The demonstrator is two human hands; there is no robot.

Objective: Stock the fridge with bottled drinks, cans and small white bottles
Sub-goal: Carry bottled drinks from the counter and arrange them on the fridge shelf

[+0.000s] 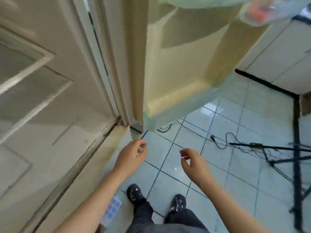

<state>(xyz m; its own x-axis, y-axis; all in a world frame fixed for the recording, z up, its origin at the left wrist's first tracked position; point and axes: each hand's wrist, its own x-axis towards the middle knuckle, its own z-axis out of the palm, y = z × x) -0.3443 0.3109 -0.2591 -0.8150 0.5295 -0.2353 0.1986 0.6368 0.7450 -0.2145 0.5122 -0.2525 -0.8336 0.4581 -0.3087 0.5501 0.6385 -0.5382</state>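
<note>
With both hands, left [133, 155] and right [193, 163], loosely curled and empty, loose cables [222, 142] on the floor [168, 165] could trip the person.

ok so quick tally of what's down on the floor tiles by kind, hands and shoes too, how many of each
bare hands, both empty and loosely curled: 2 (left hand, right hand)
black shoes: 2 (left, right)
blue ice cube tray: 1
black tripod stand: 1
loose black cable: 1
drinks, cans or white bottles on the floor: 0
total: 7
</note>
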